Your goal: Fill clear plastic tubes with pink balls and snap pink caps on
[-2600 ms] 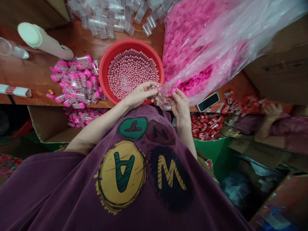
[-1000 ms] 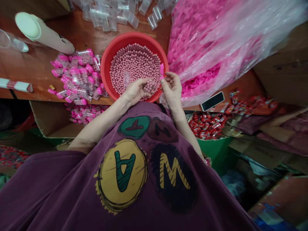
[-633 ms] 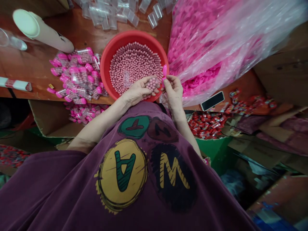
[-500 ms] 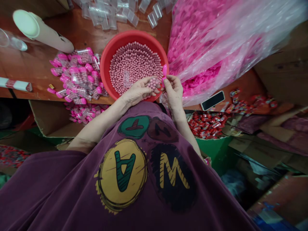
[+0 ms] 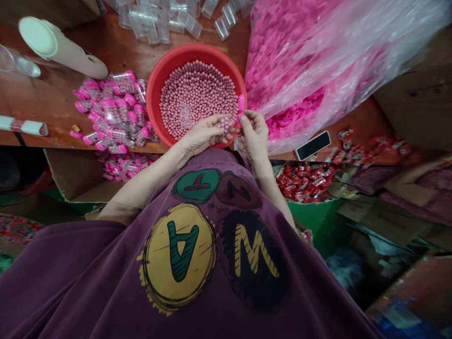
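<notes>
My left hand (image 5: 205, 133) is closed around a small clear container filled with pink beads (image 5: 226, 124), over the near rim of a red bowl (image 5: 153, 89). Pink beads (image 5: 197, 89) lie heaped in this bowl, with a clear container (image 5: 184, 115) resting on them. Between thumb and fingers, my right hand (image 5: 254, 129) pinches a bright pink plastic cap (image 5: 240, 117) with a flap standing up from it. The cap is close beside the filled container; whether they touch I cannot tell.
Left of the bowl lies a pile of filled pink-capped containers (image 5: 113, 110), near a white bottle (image 5: 63, 49). Empty clear containers (image 5: 155, 19) lie behind. A plastic bag of pink caps (image 5: 293, 61), a phone (image 5: 312, 145) and small red packets (image 5: 305, 181) are on the right.
My left hand has shifted very slightly to the right with the bead-filled container. My right hand keeps its pinch on the pink cap.
</notes>
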Motion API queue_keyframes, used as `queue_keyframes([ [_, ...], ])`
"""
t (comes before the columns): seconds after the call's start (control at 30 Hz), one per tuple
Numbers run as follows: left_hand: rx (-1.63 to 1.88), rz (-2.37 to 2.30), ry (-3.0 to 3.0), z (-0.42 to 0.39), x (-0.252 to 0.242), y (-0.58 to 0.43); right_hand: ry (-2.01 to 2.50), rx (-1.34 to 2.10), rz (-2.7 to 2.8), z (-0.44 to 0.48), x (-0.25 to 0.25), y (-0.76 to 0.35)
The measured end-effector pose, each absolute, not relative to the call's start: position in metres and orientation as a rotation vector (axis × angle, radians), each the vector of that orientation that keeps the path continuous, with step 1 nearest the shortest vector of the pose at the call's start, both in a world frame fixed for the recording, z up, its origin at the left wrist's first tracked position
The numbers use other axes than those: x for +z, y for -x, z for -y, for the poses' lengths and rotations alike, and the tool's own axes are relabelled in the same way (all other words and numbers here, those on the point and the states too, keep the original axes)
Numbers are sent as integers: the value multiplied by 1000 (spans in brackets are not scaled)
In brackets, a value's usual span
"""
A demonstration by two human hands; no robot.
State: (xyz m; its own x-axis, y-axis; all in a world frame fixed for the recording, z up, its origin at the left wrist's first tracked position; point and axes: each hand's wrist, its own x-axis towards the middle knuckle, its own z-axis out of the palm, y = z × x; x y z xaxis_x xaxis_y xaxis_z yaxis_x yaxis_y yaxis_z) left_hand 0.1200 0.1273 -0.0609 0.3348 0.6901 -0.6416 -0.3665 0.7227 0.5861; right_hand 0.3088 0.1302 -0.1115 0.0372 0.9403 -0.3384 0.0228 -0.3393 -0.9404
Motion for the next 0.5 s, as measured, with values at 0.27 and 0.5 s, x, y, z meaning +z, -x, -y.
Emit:
queue_keyframes([
  [0.27, 680, -1063, -342, -129, -58, -121, 1502, 1443, 993, -130, -98, -304],
  [0.5, 687, -1058, -351, -127, -61, -120, 1485, 1426, 1106, -129, -88, -304],
])
